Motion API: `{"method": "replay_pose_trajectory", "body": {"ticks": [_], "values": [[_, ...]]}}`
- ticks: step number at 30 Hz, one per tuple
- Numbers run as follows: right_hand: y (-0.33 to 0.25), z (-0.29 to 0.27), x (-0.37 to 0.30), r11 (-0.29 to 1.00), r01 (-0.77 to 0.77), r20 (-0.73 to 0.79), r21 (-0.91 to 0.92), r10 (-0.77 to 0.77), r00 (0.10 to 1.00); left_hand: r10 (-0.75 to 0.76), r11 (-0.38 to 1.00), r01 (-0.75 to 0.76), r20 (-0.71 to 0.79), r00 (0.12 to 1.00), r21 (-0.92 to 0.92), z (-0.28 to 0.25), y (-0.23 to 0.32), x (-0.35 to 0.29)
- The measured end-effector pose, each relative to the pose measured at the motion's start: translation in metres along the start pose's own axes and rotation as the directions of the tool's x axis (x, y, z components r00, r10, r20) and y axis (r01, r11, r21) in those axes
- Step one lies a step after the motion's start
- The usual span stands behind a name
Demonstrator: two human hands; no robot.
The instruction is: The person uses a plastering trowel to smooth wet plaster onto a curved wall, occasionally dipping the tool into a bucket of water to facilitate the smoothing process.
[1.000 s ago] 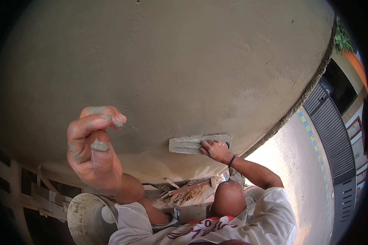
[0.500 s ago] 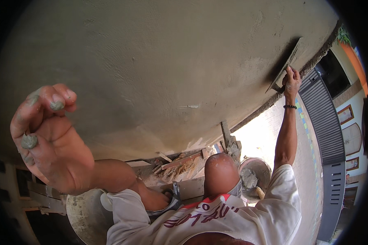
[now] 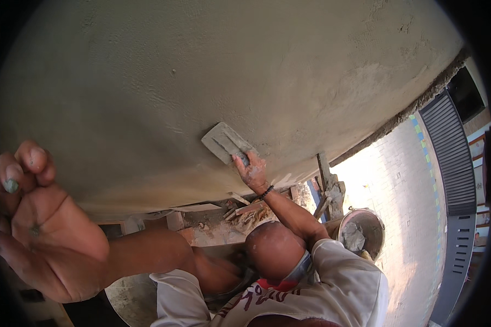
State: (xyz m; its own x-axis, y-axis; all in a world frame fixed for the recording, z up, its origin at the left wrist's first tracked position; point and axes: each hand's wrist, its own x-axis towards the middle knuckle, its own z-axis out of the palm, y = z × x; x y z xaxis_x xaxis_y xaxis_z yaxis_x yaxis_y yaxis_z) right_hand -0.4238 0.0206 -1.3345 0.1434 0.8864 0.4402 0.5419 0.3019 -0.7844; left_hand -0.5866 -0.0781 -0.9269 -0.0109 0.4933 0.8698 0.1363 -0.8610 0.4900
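My right hand (image 3: 253, 171) grips the handle of a grey plastering trowel (image 3: 222, 139). The trowel's flat blade lies against a wall (image 3: 311, 71) of damp-looking grey plaster, near the middle of the picture. Fine ridges and small pits mark parts of that surface. At the far left I hold up my left hand (image 3: 60, 234), palm showing and fingers loosely bent apart, with nothing in it. Grey mortar sticks to one of its fingertips, and the picture's dark rim cuts off part of the hand.
A bucket (image 3: 381, 231) with grey mortar (image 3: 353, 236) stands right of my knee. Beside it rises a mortar-caked wooden piece (image 3: 333, 191). Wood scraps and rubble (image 3: 245, 212) lie along the wall's foot. A pale tub (image 3: 131, 300) sits below my left arm. Paving and a dark gate (image 3: 450, 158) are at right.
My right hand has brought the trowel from the wall's right edge leftward and down to the middle. My left hand has shifted left and lower. The view has turned slightly.
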Motion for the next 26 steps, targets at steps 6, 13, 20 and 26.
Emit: {"method": "replay_pose_trajectory", "body": {"ticks": [6, 13, 20, 26], "values": [[-0.023, -0.082, 0.008, 0.601, -0.232, 0.252, 0.765, 0.051, 0.966, -0.001, 0.997, 0.002, 0.027, 1.0, -0.072, -0.001, 0.0, -0.007], [0.017, -0.302, 0.121, 0.643, 0.096, -0.413, 0.76, 0.363, 0.835, 0.07, 0.986, -0.054, 0.097, 0.993, -0.16, 0.039, -0.006, -0.007], [-0.021, -0.179, 0.111, 0.987, 0.048, -0.329, -0.153, -0.097, 0.94, 0.097, 0.979, -0.066, 0.152, 0.984, -0.193, 0.073, -0.013, -0.004], [0.008, -0.228, 0.088, 0.92, 0.375, -0.086, -0.112, -0.385, 0.919, 0.113, 0.986, -0.089, 0.171, 0.979, -0.141, 0.081, -0.008, -0.006]]}}
